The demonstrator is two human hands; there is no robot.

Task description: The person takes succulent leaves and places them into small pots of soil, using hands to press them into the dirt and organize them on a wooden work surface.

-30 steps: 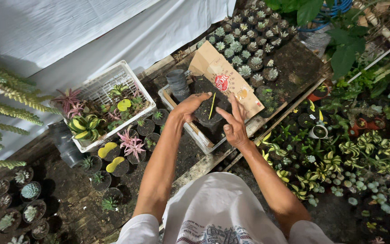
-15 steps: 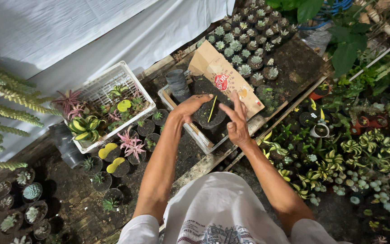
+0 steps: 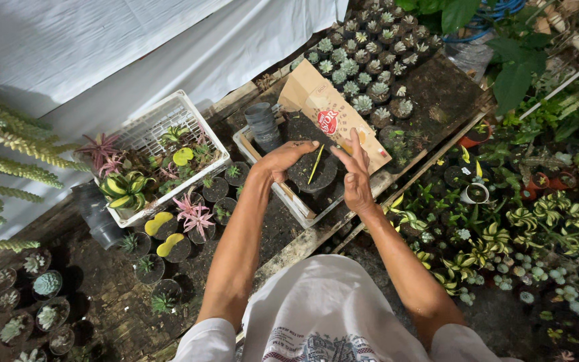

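Pot (image 3: 311,175) of dark soil with a thin yellow-green cutting (image 3: 315,164) standing in it sits between the two hands, over a white tray (image 3: 283,191). Compared with a second ago the right hand (image 3: 356,181) has turned more upright and drawn its fingers together — they were fanned wider over the soil before — while the left hand (image 3: 283,159) has hardly moved on the pot's near-left rim. The pot and cutting stand where they stood.

The left hand's grip wraps the rim, thumb and fingers curved around the left edge and touching it. The right hand is open and flat, fingers straight and pointing up and away, its edge just beside the pot's right side; I cannot tell whether it touches the pot. It holds nothing.

The pot is small, round and black, filled nearly to the top with dark, crumbly soil. The cutting is a single narrow blade, slightly tilted, lying near the middle of the soil.

Beyond the hands a brown paper bag (image 3: 333,117) leans over the tray's far end, and a stack of grey pots (image 3: 263,125) stands just left of it. Farther left a white crate (image 3: 169,121) holds coloured plants. Rows of small potted succulents (image 3: 370,60) fill the ground behind the bag.
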